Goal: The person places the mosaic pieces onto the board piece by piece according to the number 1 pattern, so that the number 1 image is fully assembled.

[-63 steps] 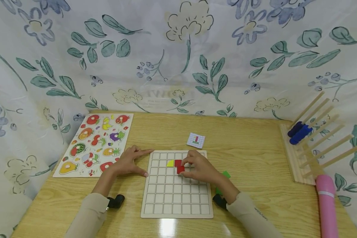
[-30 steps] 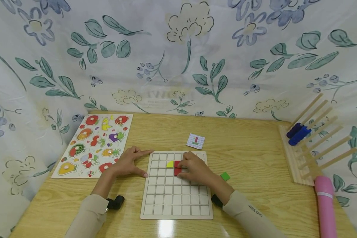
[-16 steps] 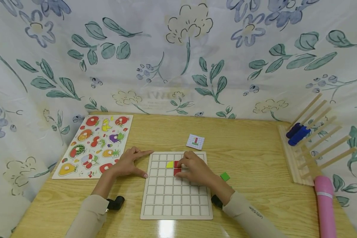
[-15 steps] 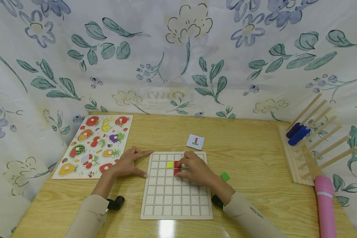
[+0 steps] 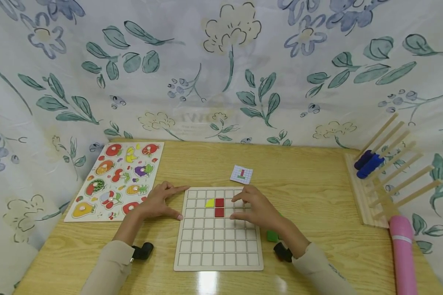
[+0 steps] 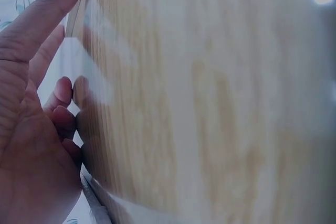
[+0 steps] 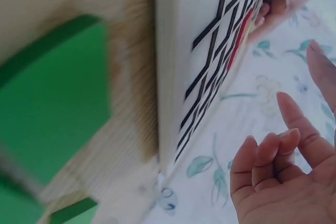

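Note:
A wooden grid board (image 5: 218, 266) lies before me in the head view. In its cells sit a yellow piece (image 5: 210, 203) with a slanted or curved side, a red square tile (image 5: 219, 202) beside it and a second red tile (image 5: 219, 212) just below. My left hand (image 5: 156, 203) has thumb and forefinger spread along the board's left edge. Just right of the red tiles, my right hand (image 5: 260, 209) hovers over the board, thumb and forefinger apart with nothing between them. Green tiles (image 7: 52, 98) lie right of the board, partly hidden by my right forearm in the head view.
A small pattern card (image 5: 241, 174) lies behind the board. At left is a fruit puzzle board (image 5: 127, 180). A wooden peg rack (image 5: 367, 196) with blue pieces stands at right, near a pink cylindrical object (image 5: 405, 254). A floral cloth (image 5: 192, 98) hangs behind the table.
The second red tile has gone from my right fingers into the cell under the first. My right hand has let go and drawn back to the right. My left hand stays put.

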`<state>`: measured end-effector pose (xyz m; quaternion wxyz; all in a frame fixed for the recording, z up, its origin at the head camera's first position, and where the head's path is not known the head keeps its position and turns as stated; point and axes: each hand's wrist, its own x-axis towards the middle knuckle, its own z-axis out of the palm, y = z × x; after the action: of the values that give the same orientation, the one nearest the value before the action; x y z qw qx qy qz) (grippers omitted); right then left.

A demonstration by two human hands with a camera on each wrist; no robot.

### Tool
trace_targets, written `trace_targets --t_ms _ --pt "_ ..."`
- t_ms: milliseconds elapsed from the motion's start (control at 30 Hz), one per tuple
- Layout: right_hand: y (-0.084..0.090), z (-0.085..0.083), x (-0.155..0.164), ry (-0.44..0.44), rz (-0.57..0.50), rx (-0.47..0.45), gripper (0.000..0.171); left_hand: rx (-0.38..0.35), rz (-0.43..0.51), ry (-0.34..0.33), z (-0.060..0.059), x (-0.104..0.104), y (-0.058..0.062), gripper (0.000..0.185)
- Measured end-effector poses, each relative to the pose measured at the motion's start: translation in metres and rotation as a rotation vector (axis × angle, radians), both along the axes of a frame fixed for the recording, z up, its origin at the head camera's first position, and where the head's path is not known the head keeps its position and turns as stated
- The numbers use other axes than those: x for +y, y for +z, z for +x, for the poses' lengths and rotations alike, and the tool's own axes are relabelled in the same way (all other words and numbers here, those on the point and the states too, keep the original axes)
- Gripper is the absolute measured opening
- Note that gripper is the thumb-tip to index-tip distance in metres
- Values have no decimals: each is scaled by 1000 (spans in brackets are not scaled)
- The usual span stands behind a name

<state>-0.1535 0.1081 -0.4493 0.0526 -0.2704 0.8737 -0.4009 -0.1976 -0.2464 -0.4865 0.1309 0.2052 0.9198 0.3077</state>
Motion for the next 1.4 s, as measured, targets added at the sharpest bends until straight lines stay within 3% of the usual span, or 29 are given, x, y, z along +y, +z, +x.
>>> trace_targets --t_ms 367,800,1100,1400 --pt "-7 7 24 -49 -29 4 45 -16 -21 15 0 0 2 94" --pt "-11 24 54 -81 -52 -61 45 -24 -11 14 1 2 5 94" --pt "-18 35 74 -50 -125 -17 41 -20 -8 16 0 2 3 94" --pt "-17 43 84 -28 -96 -6 40 -3 -31 1 -1 1 0 94"
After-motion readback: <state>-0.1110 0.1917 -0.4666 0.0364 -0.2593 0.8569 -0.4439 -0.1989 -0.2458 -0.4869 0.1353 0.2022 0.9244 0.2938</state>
